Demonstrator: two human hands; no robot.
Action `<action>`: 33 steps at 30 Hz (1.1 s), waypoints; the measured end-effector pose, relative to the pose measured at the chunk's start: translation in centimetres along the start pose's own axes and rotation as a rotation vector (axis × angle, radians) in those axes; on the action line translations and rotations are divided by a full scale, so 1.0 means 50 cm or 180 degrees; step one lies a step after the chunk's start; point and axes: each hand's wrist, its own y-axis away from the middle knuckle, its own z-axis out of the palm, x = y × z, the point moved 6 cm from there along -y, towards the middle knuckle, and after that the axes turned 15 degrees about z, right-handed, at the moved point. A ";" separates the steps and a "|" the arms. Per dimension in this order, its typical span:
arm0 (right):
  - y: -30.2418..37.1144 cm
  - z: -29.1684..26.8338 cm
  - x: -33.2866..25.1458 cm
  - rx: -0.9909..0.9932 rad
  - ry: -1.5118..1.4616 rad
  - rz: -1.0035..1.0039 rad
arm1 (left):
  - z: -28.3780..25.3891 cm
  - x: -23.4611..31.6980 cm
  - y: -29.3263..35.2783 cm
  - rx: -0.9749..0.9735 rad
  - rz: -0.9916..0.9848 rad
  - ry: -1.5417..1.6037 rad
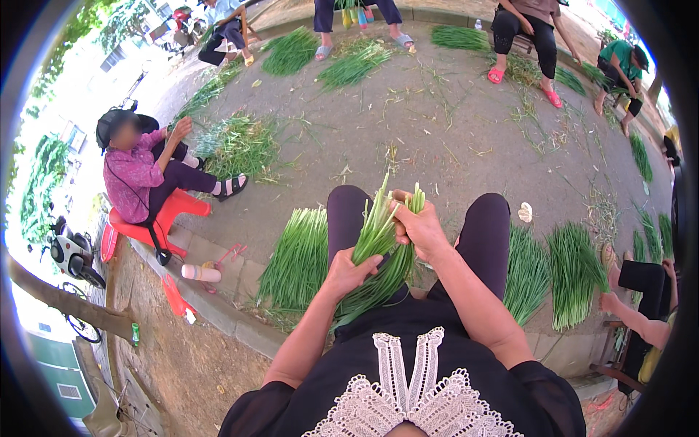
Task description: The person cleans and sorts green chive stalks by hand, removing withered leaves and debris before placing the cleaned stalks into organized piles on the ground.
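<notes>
Over my lap, a bunch of green chives (376, 237) with pale stem ends points away from me, its leaves trailing down across my thigh. My left hand (349, 274) is wrapped round the middle of the bunch, thumb on top. Close to the pale ends, my right hand (422, 229) is closed round a smaller part of the stems, fingers bent. Beside my left knee lies a thick pile of chives (293, 258), leaves toward me. Right of my right knee are a second pile of chives (526, 280) and a third bundle (571, 266).
A person in a pink top (135, 175) sits on a red stool (171, 217) at left, near loose chives (247, 146). A pink bottle (200, 273) lies by the kerb (240, 328). Other people sit around the pavement (320, 160); one person's hand (608, 302) is near the right bundle.
</notes>
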 end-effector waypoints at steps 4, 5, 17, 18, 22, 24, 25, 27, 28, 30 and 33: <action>-0.013 -0.013 0.011 0.0082 0.0106 -0.0025 | 0.006 0.006 -0.003 -0.0083 0.0157 -0.0251; -0.015 -0.018 0.012 0.0126 0.0080 -0.0010 | 0.007 0.003 -0.004 -0.0114 0.0236 -0.0235; -0.038 -0.056 0.035 0.0380 -0.0142 -0.0313 | 0.009 0.000 -0.007 -0.0019 -0.0033 0.0487; -0.038 -0.057 0.036 0.0400 -0.0141 -0.0351 | 0.009 -0.001 -0.007 -0.0002 -0.0062 0.0479; -0.034 -0.053 0.036 0.0361 -0.0162 -0.0434 | 0.008 -0.005 -0.010 0.0019 -0.0132 0.0454; -0.030 -0.048 0.031 0.0301 -0.0146 -0.0460 | 0.007 -0.011 -0.012 -0.0011 -0.0150 0.0509; -0.029 -0.046 0.029 0.0266 -0.0104 -0.0443 | 0.006 -0.012 -0.012 -0.0025 -0.0144 0.0516; -0.027 -0.043 0.025 0.0197 -0.0022 -0.0409 | 0.005 -0.015 -0.012 -0.0053 -0.0133 0.0528; -0.027 -0.043 0.025 0.0230 -0.0034 -0.0378 | 0.005 -0.013 -0.012 -0.0056 -0.0132 0.0522; -0.029 -0.043 0.024 0.0302 -0.0053 -0.0322 | 0.007 -0.008 -0.012 -0.0068 -0.0124 0.0516; -0.036 -0.049 0.027 0.0246 -0.0213 -0.0246 | 0.008 -0.009 -0.014 -0.0109 -0.0009 0.0461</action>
